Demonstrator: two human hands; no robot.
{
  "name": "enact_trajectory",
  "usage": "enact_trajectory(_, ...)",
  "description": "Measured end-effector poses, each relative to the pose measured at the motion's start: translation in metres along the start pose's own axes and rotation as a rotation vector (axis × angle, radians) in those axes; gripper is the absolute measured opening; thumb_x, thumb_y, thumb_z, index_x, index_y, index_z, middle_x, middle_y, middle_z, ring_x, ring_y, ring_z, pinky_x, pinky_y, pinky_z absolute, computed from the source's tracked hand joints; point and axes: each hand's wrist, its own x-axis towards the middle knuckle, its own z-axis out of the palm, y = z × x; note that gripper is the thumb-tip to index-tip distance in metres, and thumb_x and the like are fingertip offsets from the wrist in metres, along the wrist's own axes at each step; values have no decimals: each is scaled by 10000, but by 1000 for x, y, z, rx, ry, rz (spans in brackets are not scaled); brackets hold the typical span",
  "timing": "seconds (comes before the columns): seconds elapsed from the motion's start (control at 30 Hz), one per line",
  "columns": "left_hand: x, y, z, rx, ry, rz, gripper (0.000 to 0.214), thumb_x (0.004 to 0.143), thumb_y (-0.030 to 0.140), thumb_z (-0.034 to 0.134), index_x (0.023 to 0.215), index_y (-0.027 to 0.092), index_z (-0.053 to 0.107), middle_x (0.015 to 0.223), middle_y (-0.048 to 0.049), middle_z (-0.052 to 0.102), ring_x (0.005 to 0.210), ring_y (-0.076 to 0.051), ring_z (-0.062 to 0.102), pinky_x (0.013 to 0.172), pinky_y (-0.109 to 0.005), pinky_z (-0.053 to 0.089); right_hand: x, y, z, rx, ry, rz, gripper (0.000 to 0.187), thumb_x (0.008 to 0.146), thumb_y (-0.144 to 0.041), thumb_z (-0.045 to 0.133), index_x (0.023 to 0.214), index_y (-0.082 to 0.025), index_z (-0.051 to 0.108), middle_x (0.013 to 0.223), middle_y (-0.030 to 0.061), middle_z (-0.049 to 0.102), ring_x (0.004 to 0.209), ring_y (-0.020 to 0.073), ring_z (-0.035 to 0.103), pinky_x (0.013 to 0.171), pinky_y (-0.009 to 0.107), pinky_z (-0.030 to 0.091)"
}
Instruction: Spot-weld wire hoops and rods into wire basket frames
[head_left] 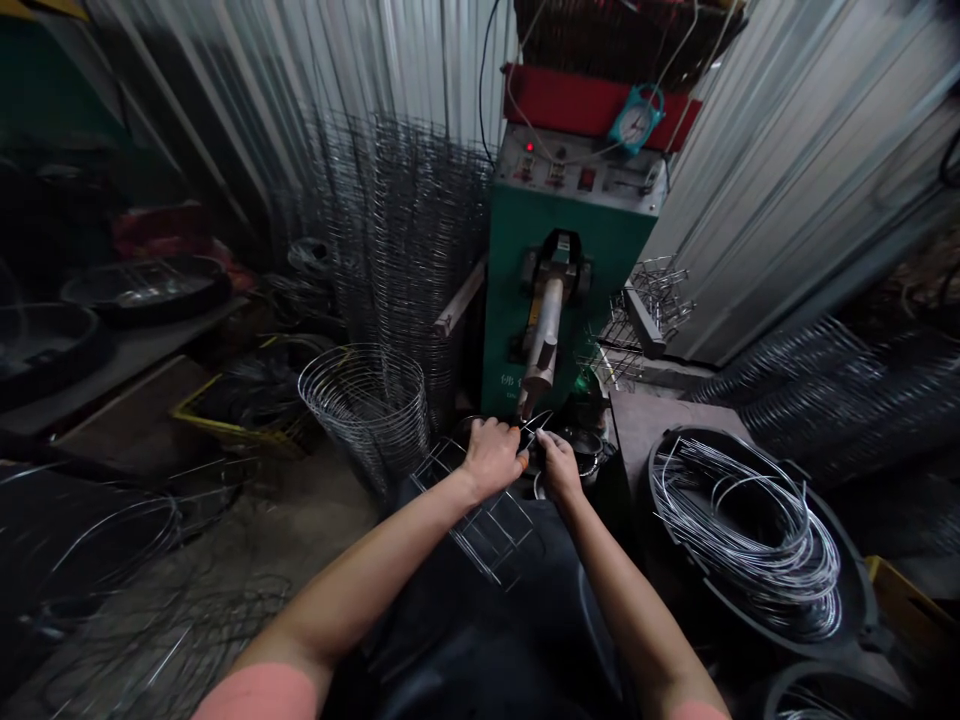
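Note:
My left hand (491, 455) is closed around the top edge of a wire grid frame (484, 525) that slopes down toward my lap. My right hand (559, 465) pinches a thin wire piece (536, 428) right beside the left one. Both hands sit just under the metal electrode arm (541, 345) of a green welding machine (570, 260), with the wire ends close to its tip.
A black tub of coiled wire rings (742, 530) stands at my right. A round wire basket (367, 400) and stacked wire mesh (405, 220) are on the left of the machine. Wire racks (645, 300) lean at its right. Loose wire lies on the floor at left.

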Motion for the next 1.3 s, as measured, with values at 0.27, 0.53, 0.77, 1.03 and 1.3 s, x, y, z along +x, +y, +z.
enact_trajectory(0.27, 11, 2, -6, -1, -8, -36, 326, 808, 352, 429, 924, 124, 633, 912, -144, 645, 907, -277, 540, 772, -411, 372, 21, 2, 3, -16, 2, 5, 280, 629, -426, 676, 620, -164, 578, 550, -30, 513, 471, 81, 411, 462, 214, 318)
enact_trajectory(0.53, 11, 6, -5, -23, -40, -107, 300, 803, 361, 449, 894, 139, 629, 918, -135, 642, 944, -282, 532, 804, -410, 367, -31, -3, -29, -273, -216, 31, 354, 697, -477, 643, 915, -197, 654, 829, 27, 646, 754, 149, 568, 696, 261, 432)
enact_trajectory(0.77, 4, 8, -4, 3, 7, -142, 304, 805, 350, 448, 894, 122, 628, 913, -153, 641, 941, -291, 535, 794, -418, 364, -87, 10, -32, -369, -301, 71, 338, 731, -526, 593, 754, -194, 652, 620, -8, 582, 557, 121, 477, 551, 240, 368)
enact_trajectory(1.03, 10, -1, -4, 24, 28, -179, 315, 797, 361, 449, 875, 127, 644, 910, -147, 653, 926, -289, 550, 764, -411, 387, -74, 6, -15, -326, -253, 22, 348, 687, -539, 617, 698, -191, 623, 566, -22, 547, 532, 118, 459, 532, 232, 337)
enact_trajectory(1.3, 14, -1, -7, -7, 20, -191, 308, 804, 357, 452, 894, 134, 644, 915, -147, 644, 936, -289, 538, 794, -426, 393, -75, 13, -11, -340, -270, 26, 353, 733, -544, 571, 735, -192, 602, 565, -27, 521, 521, 114, 440, 509, 224, 338)
